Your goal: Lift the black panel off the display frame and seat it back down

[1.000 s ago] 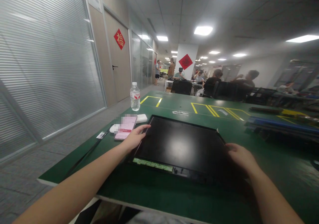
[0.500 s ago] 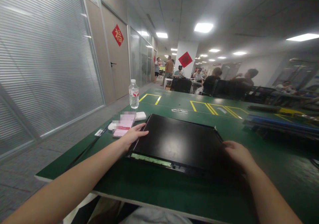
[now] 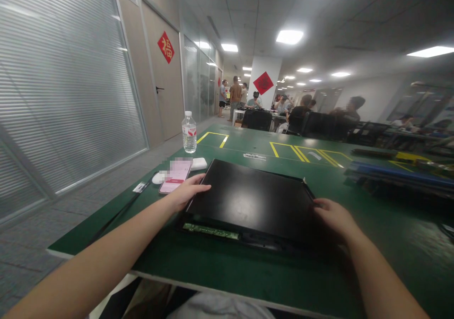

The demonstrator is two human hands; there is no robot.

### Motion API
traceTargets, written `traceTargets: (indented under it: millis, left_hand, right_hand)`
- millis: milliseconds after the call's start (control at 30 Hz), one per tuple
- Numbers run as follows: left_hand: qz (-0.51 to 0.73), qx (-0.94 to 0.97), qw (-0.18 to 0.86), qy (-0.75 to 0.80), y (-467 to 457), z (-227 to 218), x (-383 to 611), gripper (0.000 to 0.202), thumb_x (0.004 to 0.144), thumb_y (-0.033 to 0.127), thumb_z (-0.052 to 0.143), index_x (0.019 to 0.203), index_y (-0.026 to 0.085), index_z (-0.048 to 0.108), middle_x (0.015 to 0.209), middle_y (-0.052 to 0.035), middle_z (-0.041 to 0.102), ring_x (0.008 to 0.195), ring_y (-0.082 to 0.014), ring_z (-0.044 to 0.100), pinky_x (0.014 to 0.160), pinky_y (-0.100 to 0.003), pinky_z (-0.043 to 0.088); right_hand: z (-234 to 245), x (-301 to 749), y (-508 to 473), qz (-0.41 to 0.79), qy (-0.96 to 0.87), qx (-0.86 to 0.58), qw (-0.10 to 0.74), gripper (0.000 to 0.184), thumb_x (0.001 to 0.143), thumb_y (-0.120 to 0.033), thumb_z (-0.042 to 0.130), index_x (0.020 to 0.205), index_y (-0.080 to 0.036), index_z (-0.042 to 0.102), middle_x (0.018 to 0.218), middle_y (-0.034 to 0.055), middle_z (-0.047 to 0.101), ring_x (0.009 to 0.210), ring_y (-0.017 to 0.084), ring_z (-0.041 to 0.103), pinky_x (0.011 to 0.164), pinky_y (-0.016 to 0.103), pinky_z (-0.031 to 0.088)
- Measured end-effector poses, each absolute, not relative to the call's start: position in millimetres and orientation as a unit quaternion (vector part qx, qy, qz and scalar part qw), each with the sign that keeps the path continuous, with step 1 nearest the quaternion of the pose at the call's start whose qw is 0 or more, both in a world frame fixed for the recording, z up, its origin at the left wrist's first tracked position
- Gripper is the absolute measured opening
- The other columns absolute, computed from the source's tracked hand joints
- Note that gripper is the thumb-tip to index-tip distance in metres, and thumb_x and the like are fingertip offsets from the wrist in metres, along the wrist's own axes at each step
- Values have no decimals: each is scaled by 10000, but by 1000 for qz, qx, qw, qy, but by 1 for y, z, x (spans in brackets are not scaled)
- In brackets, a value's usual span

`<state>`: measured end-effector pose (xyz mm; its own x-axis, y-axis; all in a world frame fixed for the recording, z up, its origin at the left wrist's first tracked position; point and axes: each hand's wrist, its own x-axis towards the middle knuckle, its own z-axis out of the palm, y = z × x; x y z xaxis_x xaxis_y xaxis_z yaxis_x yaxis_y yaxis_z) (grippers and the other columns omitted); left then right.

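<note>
Ceiling lights (image 3: 290, 37) shone over a long office room, with a green table (image 3: 213, 274) spread before the person. Over its near part, between the two hands, was a flat black panel (image 3: 244, 198), above a dark frame (image 3: 264, 243); how far the two touched could not be told. The left hand (image 3: 188, 191) gripped the panel's left edge, its thumb laid on the upper face, while the right hand (image 3: 333, 217) pinched the opposite edge, its other fingers largely hidden. Good handling probably called for equal support at both sides, slow movement, and pressure kept to the rim, so that neither the face nor the exposed circuit board (image 3: 211, 231) was strained. The panel looked rectangular and smooth, with a pale patch of reflected light mid-face. Below its near edge, toward the left, showed the board's narrow green strip.
</note>
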<state>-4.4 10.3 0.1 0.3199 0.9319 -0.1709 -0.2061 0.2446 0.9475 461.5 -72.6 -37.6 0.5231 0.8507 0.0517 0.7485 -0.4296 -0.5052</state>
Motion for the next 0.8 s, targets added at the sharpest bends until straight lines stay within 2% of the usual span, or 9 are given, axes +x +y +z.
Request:
traceTargets:
  millis: [300, 433, 500, 633, 733, 800]
  left_hand:
    - [436, 478, 676, 352, 5, 10, -2, 707, 618, 160, 856, 1290, 190, 640, 1170, -105, 753, 1068, -305, 709, 914, -380, 566]
    - [454, 495, 667, 323, 1, 14, -1, 744, 635, 185, 855, 1339, 209, 616, 1241, -104, 726, 1133, -318, 680, 967, -393, 549]
    - [464, 504, 661, 305, 0, 15, 0, 772, 646, 202, 850, 1373, 224, 590, 1296, -103, 697, 1154, -321, 669, 981, -400, 544]
    - [480, 521, 645, 287, -1, 15, 1, 827, 664, 254, 843, 1431, 246, 532, 1348, -96, 666, 1185, -333, 647, 1012, -421, 522]
    - [499, 530, 620, 293, 1, 17, -2, 838, 646, 301, 845, 1424, 243, 540, 1349, -79, 667, 1226, -356, 611, 1034, -441, 495]
    - [519, 541, 586, 308, 5, 18, -5, 787, 645, 332, 829, 1385, 223, 583, 1331, -68, 680, 1264, -365, 577, 1063, -438, 462]
  right_hand:
    - [-42, 466, -70, 122, -483, -823, 275, 388, 748, -346, 655, 1105, -216, 734, 829, 55, 723, 785, 223, 668, 721, 308, 485]
    - [-40, 464, -69, 125, -446, -833, 304, 526, 802, -424, 607, 1246, -151, 677, 971, 128, 734, 899, 272, 681, 807, 362, 503]
    - [-40, 462, -68, 138, -425, -824, 348, 508, 818, -457, 588, 1194, -135, 703, 1008, 153, 735, 970, 293, 677, 846, 380, 503]
    - [-41, 458, -68, 227, -366, -772, 468, 354, 782, -470, 628, 916, -169, 757, 926, 131, 757, 969, 303, 691, 813, 374, 527]
    - [-34, 454, -70, 275, -332, -715, 550, 294, 706, -409, 706, 877, -173, 743, 877, 104, 760, 907, 291, 703, 791, 376, 544]
    - [-24, 448, -74, 310, -327, -657, 604, 321, 672, -387, 738, 903, -164, 735, 856, 96, 754, 883, 286, 703, 798, 392, 553]
